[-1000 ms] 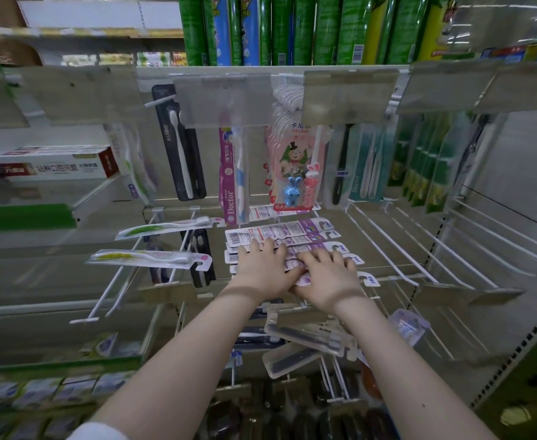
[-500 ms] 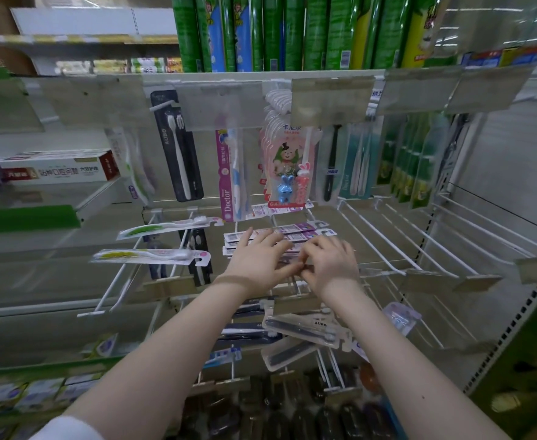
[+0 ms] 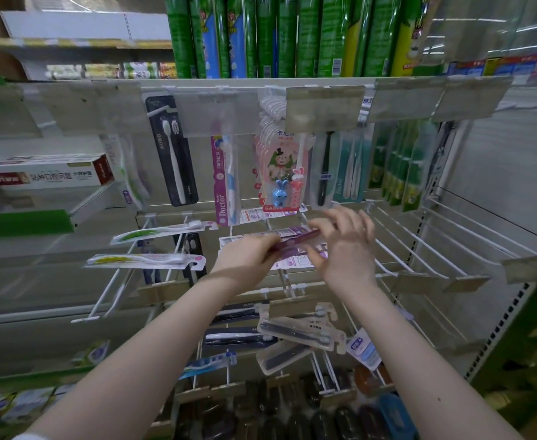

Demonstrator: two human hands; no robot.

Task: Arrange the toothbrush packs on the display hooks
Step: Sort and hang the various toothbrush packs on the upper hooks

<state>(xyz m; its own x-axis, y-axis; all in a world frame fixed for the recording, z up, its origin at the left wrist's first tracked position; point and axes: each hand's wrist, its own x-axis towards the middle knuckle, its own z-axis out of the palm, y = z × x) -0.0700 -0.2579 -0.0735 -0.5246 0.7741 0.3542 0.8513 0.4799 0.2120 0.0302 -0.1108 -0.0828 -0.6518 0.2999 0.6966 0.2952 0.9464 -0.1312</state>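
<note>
My left hand [image 3: 246, 262] and my right hand [image 3: 344, 246] meet over a stack of purple-and-white toothbrush packs [image 3: 289, 262] lying flat on the middle row of white display hooks [image 3: 397, 249]. Both hands hold one purple pack [image 3: 295, 240] lifted edge-on above the stack, the left pinching its near end and the right curled round its far end. Motion blur hides the fingers' exact grip. More packs hang from the top row, among them a pink children's pack [image 3: 284, 173] and a black pack [image 3: 172, 150].
Two yellow-green toothbrush packs [image 3: 153, 231] lie on hooks to the left. Bare white hooks reach out at the right. Black packs [image 3: 295, 330] lie loose on lower hooks. Green tubes [image 3: 279, 36] stand on the shelf above; a toothpaste box [image 3: 48, 176] sits at the left.
Both hands were pressing flat on the stack of purple packs. They have risen and now hold one purple pack lifted off the stack; the right hand moved right and farther back.
</note>
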